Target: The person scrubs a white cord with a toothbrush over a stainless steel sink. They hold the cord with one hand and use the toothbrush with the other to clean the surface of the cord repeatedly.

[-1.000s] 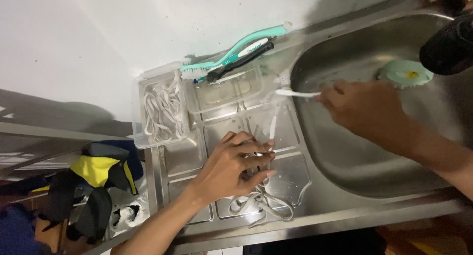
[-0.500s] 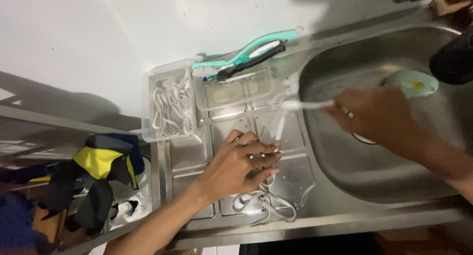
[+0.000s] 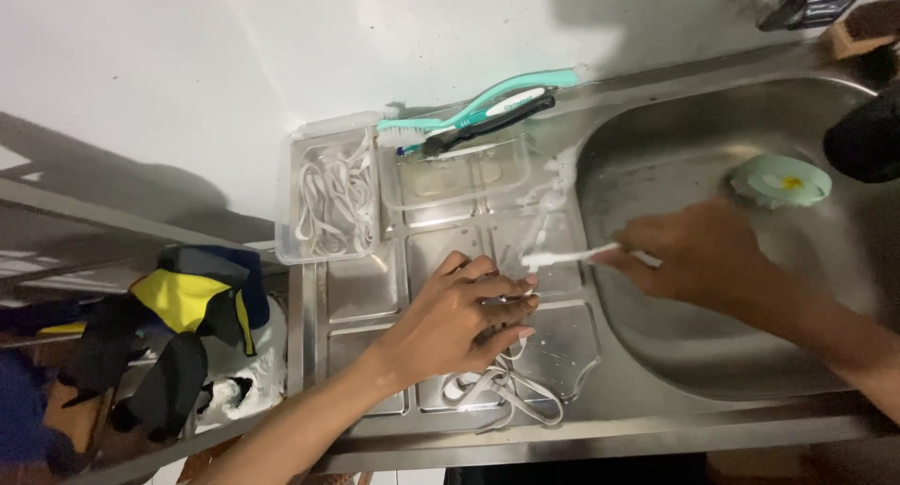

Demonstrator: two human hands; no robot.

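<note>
My left hand presses flat on white laces; my right hand grips a toothbrush, pointing left toward them.

I'm looking down at what seems to be a home wash area: a steel sink is filling the 3 o'clock side, its ribbed drainboard is running toward 9 o'clock, and brushes are lying against a white wall at 12 o'clock.
</note>
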